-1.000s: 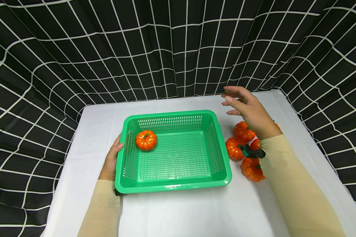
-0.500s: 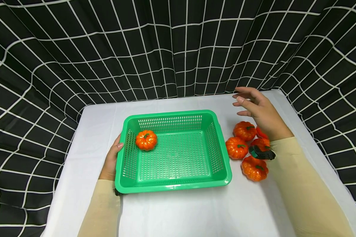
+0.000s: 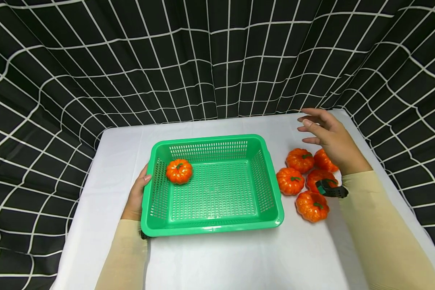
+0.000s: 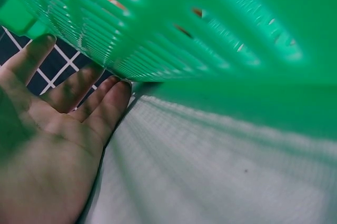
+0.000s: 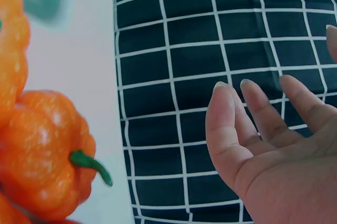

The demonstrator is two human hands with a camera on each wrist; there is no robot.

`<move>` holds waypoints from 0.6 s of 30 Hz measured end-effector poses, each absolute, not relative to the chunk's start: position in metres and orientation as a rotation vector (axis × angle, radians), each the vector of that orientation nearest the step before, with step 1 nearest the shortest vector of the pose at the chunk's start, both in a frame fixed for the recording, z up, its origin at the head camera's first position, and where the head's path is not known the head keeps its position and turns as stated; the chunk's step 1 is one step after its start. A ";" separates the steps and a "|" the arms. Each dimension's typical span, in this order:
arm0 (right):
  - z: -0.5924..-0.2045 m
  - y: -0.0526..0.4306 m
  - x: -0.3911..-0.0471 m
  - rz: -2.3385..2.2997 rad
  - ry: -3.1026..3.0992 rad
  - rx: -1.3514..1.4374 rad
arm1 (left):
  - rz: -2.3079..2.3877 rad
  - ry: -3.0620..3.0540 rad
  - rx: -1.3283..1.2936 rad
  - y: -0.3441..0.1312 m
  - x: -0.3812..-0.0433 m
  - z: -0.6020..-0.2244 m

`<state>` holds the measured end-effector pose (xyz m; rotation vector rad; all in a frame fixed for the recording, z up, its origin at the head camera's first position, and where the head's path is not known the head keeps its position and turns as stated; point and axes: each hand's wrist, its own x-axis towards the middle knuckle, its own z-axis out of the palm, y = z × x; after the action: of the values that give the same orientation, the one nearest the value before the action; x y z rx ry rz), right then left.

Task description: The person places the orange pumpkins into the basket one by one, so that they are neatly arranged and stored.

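Note:
A green plastic basket [image 3: 212, 230] stands on the white-covered table, with one glossy orange pumpkin [image 3: 179, 172] at its left end. My left hand [image 3: 136, 194] holds the basket's left side, thumb at the rim and fingers against the outer wall. In the left wrist view, the fingertips meet the slotted wall [image 4: 174, 34]. Over the table's far right, my right hand [image 3: 328, 135] is raised with loosely bent fingers and nothing in it. Several pumpkins [image 3: 300, 160] sit close below and in front of its wrist. One green-stemmed pumpkin [image 5: 39, 155] shows beside the hand in the right wrist view.
The pumpkins lie clustered just right of the basket, the nearest-to-basket pumpkin [image 3: 290, 181] right by its rim. A black curtain [image 3: 224, 60] with a white grid hangs behind and along both sides of the white tablecloth [image 3: 217, 262]. A black strap [image 3: 333, 191] circles my right wrist.
My right hand has moved to the right, away from the basket, uncovering more of the pumpkins. My left hand, the basket and the pumpkin inside have stayed put.

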<state>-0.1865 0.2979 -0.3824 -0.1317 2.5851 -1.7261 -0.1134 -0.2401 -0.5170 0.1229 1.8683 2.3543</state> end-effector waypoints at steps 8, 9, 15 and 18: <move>-0.387 0.309 -0.183 -1.676 2.606 -0.123 | 2.350 1.862 0.122 -0.238 -0.113 -0.516; -0.388 0.310 -0.182 -1.675 2.608 -0.121 | 2.350 1.863 0.122 -0.238 -0.113 -0.516; -0.393 0.317 -0.181 -1.655 2.623 -0.098 | 2.357 1.856 0.123 -0.239 -0.112 -0.515; -0.397 0.323 -0.182 -1.655 2.610 -0.080 | 2.364 1.848 0.131 -0.239 -0.113 -0.516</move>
<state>-0.1819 0.3227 -0.3971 -0.0803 2.6100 -1.6552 -0.1128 -0.2392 -0.5159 0.1313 1.8476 2.3644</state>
